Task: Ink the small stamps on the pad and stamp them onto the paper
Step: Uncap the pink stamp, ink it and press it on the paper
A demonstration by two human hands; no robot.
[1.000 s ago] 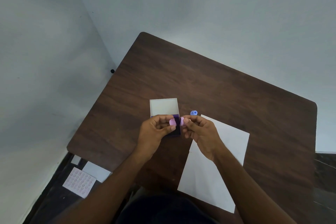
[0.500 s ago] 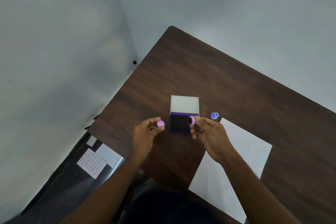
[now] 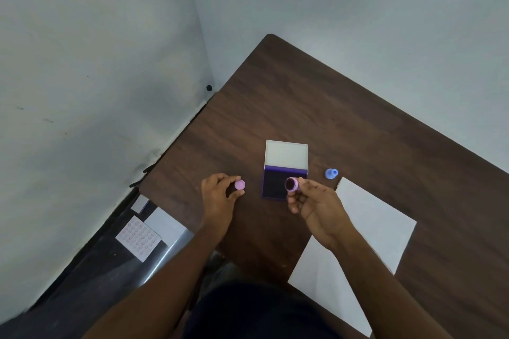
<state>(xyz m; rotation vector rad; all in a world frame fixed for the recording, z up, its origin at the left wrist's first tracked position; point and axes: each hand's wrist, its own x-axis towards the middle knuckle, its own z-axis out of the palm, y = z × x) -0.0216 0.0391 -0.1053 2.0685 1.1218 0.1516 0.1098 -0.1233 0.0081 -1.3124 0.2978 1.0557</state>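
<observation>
My left hand (image 3: 219,198) pinches a small pink cap (image 3: 240,185) to the left of the ink pad. My right hand (image 3: 316,205) holds a small pink stamp (image 3: 291,184) just above the pad, its dark inked face turned towards me. The ink pad (image 3: 274,186) lies open on the brown table, dark purple, with its white lid (image 3: 286,154) folded back behind it. A blue stamp (image 3: 331,173) stands on the table to the right of the pad. A white sheet of paper (image 3: 369,228) lies under and to the right of my right forearm.
The brown table (image 3: 330,107) sits in a corner of grey walls. On the floor at the left lie a sheet with rows of small round stickers (image 3: 137,238) and a few white cards (image 3: 165,224). My dark-clothed lap fills the bottom middle.
My hands were together over the pad; they have since pulled apart, the cap going left in my left hand and the stamp staying in my right. My head turned left.
</observation>
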